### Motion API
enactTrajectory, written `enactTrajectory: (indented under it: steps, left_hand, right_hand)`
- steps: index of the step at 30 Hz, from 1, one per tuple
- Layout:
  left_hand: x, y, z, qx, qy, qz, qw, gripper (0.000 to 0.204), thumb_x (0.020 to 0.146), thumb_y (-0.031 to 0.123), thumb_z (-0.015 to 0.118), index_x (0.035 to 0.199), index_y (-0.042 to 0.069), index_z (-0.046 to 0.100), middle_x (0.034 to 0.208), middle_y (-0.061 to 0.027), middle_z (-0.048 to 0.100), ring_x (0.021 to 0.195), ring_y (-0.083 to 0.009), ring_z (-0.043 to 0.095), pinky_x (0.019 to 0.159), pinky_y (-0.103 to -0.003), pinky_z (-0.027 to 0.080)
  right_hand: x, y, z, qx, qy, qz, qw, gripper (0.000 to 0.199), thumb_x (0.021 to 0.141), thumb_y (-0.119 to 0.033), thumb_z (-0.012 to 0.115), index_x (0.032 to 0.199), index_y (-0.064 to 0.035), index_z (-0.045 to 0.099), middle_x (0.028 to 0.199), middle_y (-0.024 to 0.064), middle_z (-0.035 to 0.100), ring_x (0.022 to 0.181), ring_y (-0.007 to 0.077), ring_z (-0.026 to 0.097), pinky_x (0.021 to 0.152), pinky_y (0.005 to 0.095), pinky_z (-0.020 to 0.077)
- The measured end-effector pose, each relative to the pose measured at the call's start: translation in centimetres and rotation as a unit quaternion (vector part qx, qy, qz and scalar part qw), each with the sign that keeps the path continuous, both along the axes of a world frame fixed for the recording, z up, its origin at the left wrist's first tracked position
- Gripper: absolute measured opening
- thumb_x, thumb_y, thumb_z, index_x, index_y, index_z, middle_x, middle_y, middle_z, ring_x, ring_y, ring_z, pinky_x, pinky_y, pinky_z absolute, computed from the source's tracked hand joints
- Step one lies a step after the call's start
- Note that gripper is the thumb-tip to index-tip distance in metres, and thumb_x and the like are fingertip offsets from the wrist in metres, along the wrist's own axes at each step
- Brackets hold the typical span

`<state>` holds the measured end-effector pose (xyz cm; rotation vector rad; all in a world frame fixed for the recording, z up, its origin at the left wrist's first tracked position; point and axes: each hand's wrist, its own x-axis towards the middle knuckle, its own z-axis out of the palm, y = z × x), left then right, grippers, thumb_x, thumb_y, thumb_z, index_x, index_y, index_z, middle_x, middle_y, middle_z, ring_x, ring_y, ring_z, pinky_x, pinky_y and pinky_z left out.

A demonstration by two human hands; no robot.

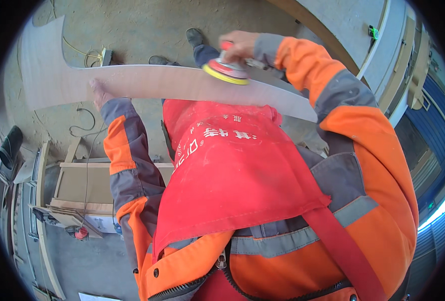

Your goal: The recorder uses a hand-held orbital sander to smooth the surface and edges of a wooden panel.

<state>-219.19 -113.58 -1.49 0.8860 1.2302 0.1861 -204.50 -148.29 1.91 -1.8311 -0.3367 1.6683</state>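
Observation:
A long, pale, curved wooden board [152,83] stretches across in front of me, widening into a tall piece at its left end. My right hand [240,46] is closed round the top of a round orbital sander [227,70] with a red body and yellow pad rim. The sander lies against the upper face of the board, right of its middle. My left hand [100,94] grips the near edge toward the left, thumb on top; its other fingers are hidden beneath. A red apron [232,165] covers my front, close to the board's near edge.
Dark shoes [195,36] stand on the floor beyond the board. A small box with a yellow cord [107,56] and loose cables [84,130] lie on the floor. Wooden panels [84,183] are stacked at left. Long curved boards [395,65] and a green tape measure [373,32] are at right.

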Motion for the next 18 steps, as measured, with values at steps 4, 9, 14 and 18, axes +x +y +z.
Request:
enactTrajectory:
  steps: [4,9,14,18]
  left_hand:
    - [-0.6,0.7,-0.3,-0.019,-0.014,0.029,0.999,0.06,0.091,0.049,0.049,0.12,-0.004,0.051,0.113,-0.0167,0.059,0.096,-0.0308,0.06,0.081,-0.044,0.051]
    - [-1.7,2.4,-3.1,-0.014,-0.032,-0.025,0.999,0.063,0.088,0.054,0.051,0.128,0.005,0.044,0.126,-0.0133,0.052,0.111,-0.0317,0.052,0.094,-0.048,0.043]
    - [-0.7,1.1,-1.3,-0.023,-0.016,0.004,1.0,0.063,0.088,0.054,0.05,0.127,0.004,0.046,0.126,-0.013,0.052,0.111,-0.0312,0.052,0.095,-0.046,0.042]
    - [-0.3,1.0,-1.6,-0.048,-0.024,0.009,0.999,0.062,0.09,0.053,0.048,0.127,0.003,0.047,0.124,-0.0133,0.053,0.112,-0.031,0.052,0.096,-0.046,0.042]
  right_hand:
    - [-3.2,-11.0,1.5,-0.108,-0.054,0.02,0.993,0.032,0.066,-0.027,0.072,0.086,-0.0057,0.059,0.08,0.0093,0.061,0.074,0.018,0.057,0.065,0.0363,0.0447]
    - [-5.3,-19.0,2.5,-0.183,-0.021,0.016,0.983,0.032,0.066,-0.025,0.07,0.086,-0.0049,0.055,0.075,0.0091,0.054,0.073,0.0195,0.053,0.065,0.0356,0.0419]
    - [-2.7,-10.4,2.4,-0.071,-0.029,-0.008,0.997,0.037,0.066,-0.029,0.072,0.089,-0.0037,0.057,0.082,0.0128,0.059,0.079,0.0236,0.057,0.069,0.0361,0.0434]
    - [-2.4,-10.6,3.5,-0.115,-0.017,0.005,0.993,0.038,0.066,-0.03,0.072,0.091,-0.004,0.058,0.084,0.0126,0.06,0.081,0.0231,0.058,0.07,0.0359,0.0436]
